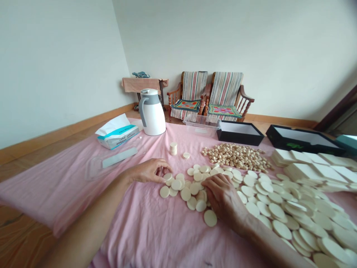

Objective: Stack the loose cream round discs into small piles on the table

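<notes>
Many cream round discs [182,188] lie spread over the pink tablecloth [145,230], with larger ones [281,214] toward the right. My left hand [149,171] rests at the left edge of the pile, fingers curled and pinched on a disc. Fingers bent down, my right hand [223,197] lies palm-down on the discs in the middle. A short stack of discs [173,148] stands farther back, a single disc [186,155] beside it.
A white jug [152,111], a tissue pack [118,136] and a clear lid [111,162] sit at the back left. A heap of small beige balls [237,156], a clear tub [202,124], black boxes [240,133] and white square blocks [312,167] lie at the back right. Two chairs [209,96] stand by the wall.
</notes>
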`<act>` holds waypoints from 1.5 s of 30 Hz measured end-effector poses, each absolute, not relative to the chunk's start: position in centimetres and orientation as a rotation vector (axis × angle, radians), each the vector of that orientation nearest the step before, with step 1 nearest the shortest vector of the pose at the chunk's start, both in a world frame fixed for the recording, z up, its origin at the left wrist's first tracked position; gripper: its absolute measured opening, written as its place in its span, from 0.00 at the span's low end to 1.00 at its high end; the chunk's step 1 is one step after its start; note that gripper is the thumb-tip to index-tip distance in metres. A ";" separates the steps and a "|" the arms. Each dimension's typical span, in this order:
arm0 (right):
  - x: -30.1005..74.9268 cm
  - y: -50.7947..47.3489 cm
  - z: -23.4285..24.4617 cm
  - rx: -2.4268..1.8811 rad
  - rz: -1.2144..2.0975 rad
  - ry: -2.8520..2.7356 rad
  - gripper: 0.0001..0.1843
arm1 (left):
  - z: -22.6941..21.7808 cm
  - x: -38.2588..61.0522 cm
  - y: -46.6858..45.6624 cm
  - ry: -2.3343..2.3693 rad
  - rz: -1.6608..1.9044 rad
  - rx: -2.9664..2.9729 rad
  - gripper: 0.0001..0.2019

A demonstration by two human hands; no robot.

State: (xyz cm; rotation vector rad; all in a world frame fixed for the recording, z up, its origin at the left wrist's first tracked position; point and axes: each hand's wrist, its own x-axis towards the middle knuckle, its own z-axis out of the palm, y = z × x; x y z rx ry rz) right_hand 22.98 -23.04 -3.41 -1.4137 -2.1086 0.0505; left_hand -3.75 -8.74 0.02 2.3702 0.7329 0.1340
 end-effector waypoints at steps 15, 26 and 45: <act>22.0 -23.0 -4.2 -1.433 0.022 -2.189 0.10 | -1.1 -2.1 -9.2 0.999 0.635 2.360 0.12; 22.2 -23.1 -3.7 -1.415 0.010 -2.205 0.10 | 1.6 5.4 -8.6 1.094 0.489 2.717 0.14; 22.1 -23.1 -3.6 -1.412 0.030 -2.201 0.09 | -1.1 8.0 -5.6 1.527 0.270 2.749 0.09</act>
